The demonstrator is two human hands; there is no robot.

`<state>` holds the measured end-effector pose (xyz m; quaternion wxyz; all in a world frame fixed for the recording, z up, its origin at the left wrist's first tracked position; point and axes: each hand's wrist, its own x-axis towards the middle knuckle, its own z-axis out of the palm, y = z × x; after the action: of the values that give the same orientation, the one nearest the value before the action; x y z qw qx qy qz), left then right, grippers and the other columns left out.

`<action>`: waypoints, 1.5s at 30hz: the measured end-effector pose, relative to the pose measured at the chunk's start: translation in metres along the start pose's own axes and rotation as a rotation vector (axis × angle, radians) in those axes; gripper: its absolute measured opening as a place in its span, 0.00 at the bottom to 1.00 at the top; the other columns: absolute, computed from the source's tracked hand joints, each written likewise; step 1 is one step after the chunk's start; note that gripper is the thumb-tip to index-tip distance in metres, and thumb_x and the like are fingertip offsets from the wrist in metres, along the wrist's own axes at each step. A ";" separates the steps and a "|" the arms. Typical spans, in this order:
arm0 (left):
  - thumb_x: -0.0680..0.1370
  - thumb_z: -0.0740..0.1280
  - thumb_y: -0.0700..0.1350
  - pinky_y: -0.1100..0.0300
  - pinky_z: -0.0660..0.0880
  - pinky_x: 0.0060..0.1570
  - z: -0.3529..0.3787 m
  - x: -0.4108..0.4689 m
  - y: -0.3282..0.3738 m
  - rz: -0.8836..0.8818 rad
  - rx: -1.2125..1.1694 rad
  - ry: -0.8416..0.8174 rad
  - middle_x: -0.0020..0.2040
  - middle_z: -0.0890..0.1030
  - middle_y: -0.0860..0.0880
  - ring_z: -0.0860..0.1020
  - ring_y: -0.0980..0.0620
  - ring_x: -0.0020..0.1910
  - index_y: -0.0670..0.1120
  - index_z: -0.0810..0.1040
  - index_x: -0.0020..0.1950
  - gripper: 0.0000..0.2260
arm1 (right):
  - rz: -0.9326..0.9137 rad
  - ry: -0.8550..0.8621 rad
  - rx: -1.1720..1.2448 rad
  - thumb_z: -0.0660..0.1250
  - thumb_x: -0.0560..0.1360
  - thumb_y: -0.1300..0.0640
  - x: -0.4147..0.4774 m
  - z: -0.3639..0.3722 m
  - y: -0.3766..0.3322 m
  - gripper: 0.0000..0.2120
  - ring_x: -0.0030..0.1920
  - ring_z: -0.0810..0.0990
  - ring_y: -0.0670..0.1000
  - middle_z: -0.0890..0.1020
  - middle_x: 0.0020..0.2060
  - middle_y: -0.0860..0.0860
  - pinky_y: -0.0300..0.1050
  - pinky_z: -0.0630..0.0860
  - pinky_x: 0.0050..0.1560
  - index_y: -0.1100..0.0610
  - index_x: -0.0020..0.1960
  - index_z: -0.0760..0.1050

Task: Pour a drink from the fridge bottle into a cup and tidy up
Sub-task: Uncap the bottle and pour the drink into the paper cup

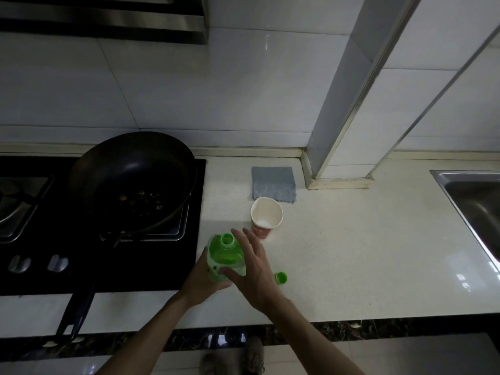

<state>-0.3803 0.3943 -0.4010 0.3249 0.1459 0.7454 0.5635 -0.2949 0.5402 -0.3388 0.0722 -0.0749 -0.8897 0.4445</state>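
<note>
A green plastic bottle stands upright on the white counter with its neck uncapped. My left hand grips its lower body from the left. My right hand is over the bottle's right side with fingers spread, thumb against the bottle. The green cap lies on the counter just right of my right hand. A paper cup with a red lower band stands upright behind the bottle; it looks empty inside.
A folded grey cloth lies behind the cup by the wall. A black pan with food bits sits on the stove at left. A steel sink is at far right.
</note>
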 end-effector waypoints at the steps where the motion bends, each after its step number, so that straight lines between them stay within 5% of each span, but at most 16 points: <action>1: 0.60 0.83 0.44 0.56 0.80 0.53 0.002 0.000 0.001 -0.009 0.002 0.015 0.61 0.79 0.42 0.79 0.45 0.61 0.42 0.66 0.71 0.43 | 0.001 0.003 0.002 0.73 0.74 0.54 0.000 0.001 0.001 0.38 0.76 0.56 0.51 0.57 0.77 0.53 0.46 0.60 0.72 0.45 0.77 0.55; 8: 0.64 0.78 0.29 0.64 0.79 0.48 -0.005 -0.004 0.013 0.038 -0.018 0.069 0.60 0.78 0.46 0.80 0.54 0.58 0.53 0.68 0.64 0.36 | -0.037 0.040 0.096 0.73 0.73 0.53 0.010 -0.009 0.006 0.35 0.73 0.65 0.48 0.67 0.73 0.51 0.52 0.69 0.71 0.53 0.76 0.62; 13: 0.64 0.81 0.38 0.62 0.80 0.50 -0.026 -0.020 0.035 0.093 0.000 0.117 0.62 0.77 0.47 0.79 0.54 0.59 0.49 0.66 0.69 0.38 | -0.070 0.052 0.314 0.69 0.73 0.41 0.021 -0.021 -0.013 0.31 0.69 0.72 0.48 0.71 0.68 0.47 0.52 0.76 0.64 0.44 0.72 0.64; 15: 0.61 0.82 0.51 0.58 0.80 0.52 -0.036 -0.026 0.042 0.104 0.074 0.121 0.63 0.75 0.48 0.78 0.52 0.60 0.55 0.66 0.70 0.41 | -0.058 0.076 0.398 0.71 0.73 0.43 0.023 -0.025 -0.019 0.27 0.66 0.75 0.49 0.74 0.65 0.48 0.48 0.78 0.62 0.38 0.70 0.67; 17: 0.60 0.81 0.58 0.54 0.79 0.55 -0.043 -0.030 0.049 0.093 0.205 0.166 0.64 0.72 0.51 0.75 0.53 0.62 0.61 0.64 0.70 0.42 | -0.015 0.075 0.485 0.72 0.73 0.48 0.024 -0.027 -0.018 0.28 0.65 0.75 0.50 0.74 0.64 0.51 0.51 0.78 0.61 0.43 0.71 0.68; 23: 0.66 0.80 0.50 0.65 0.71 0.50 -0.041 -0.034 0.080 0.081 0.422 0.286 0.57 0.67 0.51 0.72 0.55 0.56 0.57 0.62 0.73 0.41 | 0.069 0.079 0.738 0.63 0.80 0.62 0.029 -0.028 -0.024 0.22 0.64 0.78 0.51 0.79 0.62 0.46 0.48 0.79 0.57 0.50 0.71 0.65; 28: 0.64 0.79 0.55 0.61 0.72 0.47 -0.040 -0.034 0.093 0.084 0.563 0.335 0.54 0.72 0.50 0.74 0.53 0.54 0.57 0.66 0.70 0.38 | 0.187 0.092 0.897 0.62 0.81 0.60 0.031 -0.021 -0.027 0.23 0.65 0.77 0.52 0.78 0.64 0.52 0.52 0.77 0.62 0.45 0.73 0.63; 32: 0.62 0.76 0.62 0.49 0.78 0.48 -0.042 -0.031 0.102 0.013 0.743 0.336 0.55 0.75 0.50 0.73 0.46 0.57 0.59 0.68 0.64 0.34 | 0.285 0.026 1.039 0.60 0.81 0.62 0.030 -0.017 -0.023 0.23 0.59 0.81 0.44 0.82 0.58 0.44 0.39 0.79 0.52 0.43 0.70 0.62; 38: 0.65 0.76 0.60 0.50 0.75 0.49 -0.037 -0.030 0.115 -0.081 0.884 0.348 0.63 0.72 0.46 0.68 0.43 0.64 0.57 0.61 0.72 0.40 | 0.360 0.041 1.122 0.67 0.78 0.63 0.037 -0.009 -0.026 0.28 0.62 0.80 0.52 0.80 0.62 0.53 0.44 0.79 0.54 0.47 0.73 0.62; 45: 0.65 0.78 0.56 0.45 0.75 0.55 -0.038 -0.022 0.119 -0.114 0.879 0.330 0.65 0.69 0.43 0.64 0.40 0.68 0.56 0.61 0.74 0.42 | 0.439 0.077 1.194 0.68 0.77 0.62 0.042 -0.004 -0.024 0.20 0.55 0.83 0.48 0.82 0.57 0.51 0.41 0.80 0.47 0.44 0.62 0.69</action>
<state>-0.4067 0.3913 -0.2765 0.1399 0.1372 0.9618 0.1913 -0.3371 0.5372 -0.3147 0.0405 -0.2184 -0.4495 0.8652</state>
